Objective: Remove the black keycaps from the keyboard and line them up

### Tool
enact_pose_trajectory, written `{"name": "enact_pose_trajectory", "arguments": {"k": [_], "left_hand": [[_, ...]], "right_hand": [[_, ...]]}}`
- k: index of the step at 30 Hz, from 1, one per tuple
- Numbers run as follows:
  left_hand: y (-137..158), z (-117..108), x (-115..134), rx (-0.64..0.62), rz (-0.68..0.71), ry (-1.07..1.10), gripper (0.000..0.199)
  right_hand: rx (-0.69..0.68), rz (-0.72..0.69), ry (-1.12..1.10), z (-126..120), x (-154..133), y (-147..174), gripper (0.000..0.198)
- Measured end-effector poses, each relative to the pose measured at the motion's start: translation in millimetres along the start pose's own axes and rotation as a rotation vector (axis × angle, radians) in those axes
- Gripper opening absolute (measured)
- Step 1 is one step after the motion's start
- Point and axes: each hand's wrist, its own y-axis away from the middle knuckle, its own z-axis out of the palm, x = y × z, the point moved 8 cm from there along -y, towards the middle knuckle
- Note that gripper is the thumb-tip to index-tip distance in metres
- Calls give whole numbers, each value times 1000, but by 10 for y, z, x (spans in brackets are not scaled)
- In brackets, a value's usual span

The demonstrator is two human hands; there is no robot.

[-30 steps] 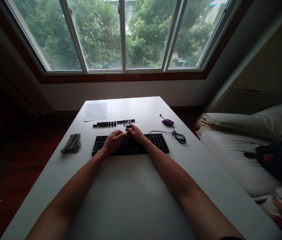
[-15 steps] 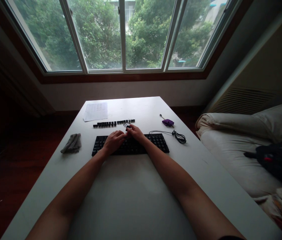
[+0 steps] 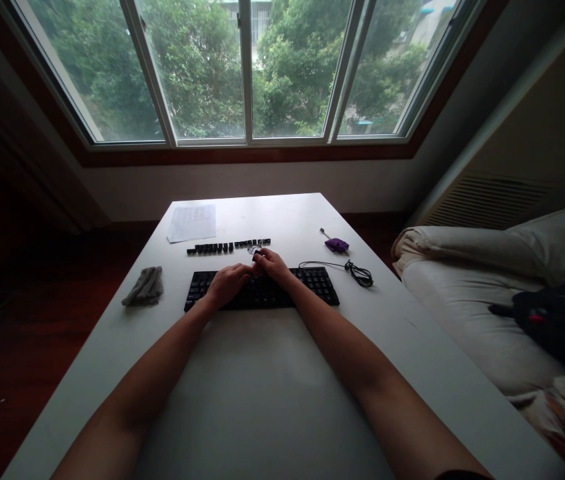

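Note:
A black computer keyboard point(image 3: 319, 285) lies across the white table with both my hands over its middle. My right hand point(image 3: 273, 265) pinches a small black piece point(image 3: 257, 255) at the keyboard's back edge; its exact kind is too small to tell. Thin shiny wire point(image 3: 253, 249) shows just behind those fingertips. My left hand point(image 3: 229, 283) is closed, its fingertips meeting the right hand's beside a thin pale line; what they hold is hidden. Beyond the hands stands a row of loose black keycaps point(image 3: 215, 249).
Left of the keyboard lies a grey cloth point(image 3: 143, 287). A printed paper sheet point(image 3: 192, 223) is at the table's far left. A purple object with a thin stick point(image 3: 337, 246) and the coiled cable point(image 3: 359, 274) lie right. A pale sofa point(image 3: 455, 293) stands beside the table.
My left fingers have shifted very slightly against the right fingertips. The small black piece stays in my right hand, and everything else looks the same.

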Motion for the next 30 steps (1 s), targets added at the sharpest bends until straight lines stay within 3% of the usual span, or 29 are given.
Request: {"name": "enact_pose_trajectory", "arguments": {"k": [16,23,30], "left_hand": [[6,-19,-16,26,-70,-60,14],[28,-163,-74,168,-194,1,27],[48,-198,-198,233,-300,132,21]], "right_hand": [[20,64,-60,-7,6,23,34],[24,88,-146,-12,-9,54,35],[46,84,-209,-42,-53,85,33]]}}
